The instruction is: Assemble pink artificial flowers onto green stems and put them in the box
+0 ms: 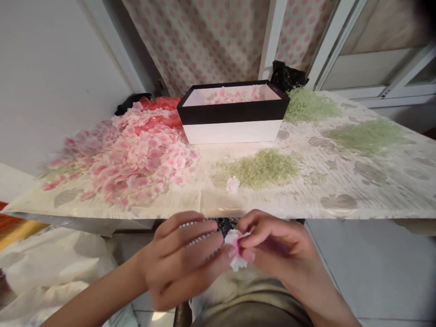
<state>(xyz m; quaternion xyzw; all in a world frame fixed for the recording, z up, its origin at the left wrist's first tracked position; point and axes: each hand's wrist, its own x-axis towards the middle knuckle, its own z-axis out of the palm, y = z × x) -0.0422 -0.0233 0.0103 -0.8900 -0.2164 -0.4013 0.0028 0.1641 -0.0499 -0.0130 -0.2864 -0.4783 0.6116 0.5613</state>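
Note:
A small white petal flower with a pink centre (235, 259) is held over my lap, just in front of the table edge. My left hand (185, 254) has its thumb or index tip against the flower's left side, the other fingers stretched above. From the right, my right hand (279, 247) pinches the petals between thumb and forefinger. Behind them on the table lies another pale flower (233, 184), beside a tuft of light green shredded filler (262, 168). A heap of pink and white petals (139, 154) spreads over the table's left side.
A white box with a black rim (235, 129) stands at the back, with pink petals (235, 96) inside. More green filler (371, 135) lies to the right on the patterned tablecloth (340, 179). A red bag (160, 104) and a black bag (288, 76) flank the box.

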